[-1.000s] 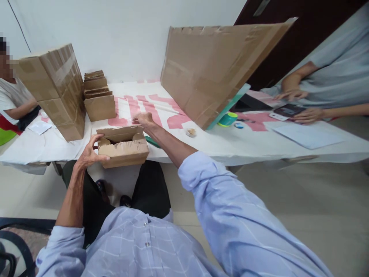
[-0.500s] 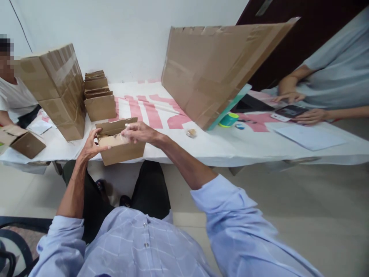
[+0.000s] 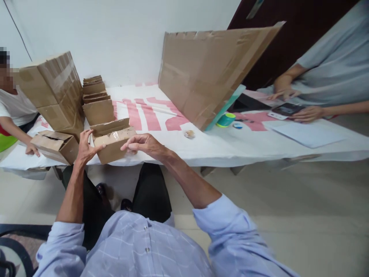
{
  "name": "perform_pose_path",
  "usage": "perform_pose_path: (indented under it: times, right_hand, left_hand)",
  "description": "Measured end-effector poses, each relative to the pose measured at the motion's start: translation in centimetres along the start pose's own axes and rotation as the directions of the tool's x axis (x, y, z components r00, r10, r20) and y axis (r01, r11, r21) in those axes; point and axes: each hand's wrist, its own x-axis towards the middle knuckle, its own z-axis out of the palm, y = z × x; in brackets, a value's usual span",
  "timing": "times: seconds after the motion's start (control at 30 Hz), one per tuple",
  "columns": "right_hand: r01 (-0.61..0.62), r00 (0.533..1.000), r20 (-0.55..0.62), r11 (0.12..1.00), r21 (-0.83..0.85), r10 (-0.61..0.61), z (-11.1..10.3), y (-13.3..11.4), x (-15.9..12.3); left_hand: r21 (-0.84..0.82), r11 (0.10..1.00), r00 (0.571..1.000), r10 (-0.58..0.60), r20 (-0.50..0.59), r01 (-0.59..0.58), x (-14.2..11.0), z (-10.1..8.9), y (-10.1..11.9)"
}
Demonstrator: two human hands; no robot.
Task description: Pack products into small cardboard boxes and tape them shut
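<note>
I see left hand grasping the box between thumb and fingers; right hand half-curled by its other end, can't tell if holding anything; I'd brace left, press gently right

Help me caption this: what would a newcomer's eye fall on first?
Probably the large brown cardboard panel standing right of centre, then the tall, taped brown cardboard stack at left. Nearer, the left hand holds the left end of a small brown cardboard box with a raised flap, while the right hand is by its right end.
</note>
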Motion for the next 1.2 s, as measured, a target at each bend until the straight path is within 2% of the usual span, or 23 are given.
perform_pose_path:
  times: [0.13,0.27,0.37,0.47,0.57,0.67,0.77,0.9,1.0,1.1,1.2]
  right_hand:
    - [0.026,1.0,-0.001,0.999,0.026,-0.026,0.8,-0.6,-1.4]
    - [0.033,0.999,-0.023,0.999,0.037,-0.032,1.2,-1.3,-2.7]
    - [0.034,0.997,-0.069,0.998,0.061,-0.03,1.0,-0.8,-3.7]
    - [0.035,0.993,-0.116,0.992,0.118,-0.021,0.1,1.3,-4.7]
    - [0.012,0.987,-0.16,0.983,0.181,0.017,-0.9,4.5,-6.1]
    - [-0.022,0.973,-0.214,0.963,0.269,0.082,-1.3,8.0,-7.5]
    - [-0.054,0.955,-0.254,0.934,0.352,0.151,-1.3,11.0,-8.7]
    - [-0.078,0.924,-0.303,0.889,0.452,0.235,-1.7,13.3,-10.2]
    - [-0.084,0.898,-0.338,0.864,0.496,0.281,-2.4,14.1,-11.7]
    - [-0.05,0.879,-0.372,0.833,0.551,0.299,-3.2,14.6,-13.3]
    - [-0.011,0.857,-0.412,0.811,0.584,0.308,-3.9,15.2,-14.6]
  left_hand:
    - [0.148,0.987,0.989,0.078,-0.122,-0.059,-1.0,-0.9,3.0]
    - [0.166,0.983,0.985,0.105,-0.136,-0.081,-1.4,-0.8,6.6]
    - [0.138,0.982,0.976,0.15,-0.157,-0.129,-1.1,0.5,9.1]
    - [0.076,0.978,0.97,0.203,-0.131,-0.194,0.1,3.2,10.9]
    - [-0.008,0.956,0.956,0.295,0.008,-0.295,2.1,7.3,12.2]
    - [-0.065,0.934,0.909,0.356,0.215,-0.35,4.7,12.6,13.7]
    - [-0.066,0.928,0.839,0.361,0.407,-0.367,7.4,18.6,15.8]
    - [-0.036,0.893,0.713,0.382,0.589,-0.449,10.6,26.9,19.4]
    - [-0.002,0.879,0.64,0.349,0.684,-0.478,12.5,32.5,22.1]
    - [0.014,0.885,0.61,0.308,0.73,-0.465,13.7,37.3,24.0]
    - [0.055,0.905,0.593,0.23,0.771,-0.423,14.1,40.9,24.9]
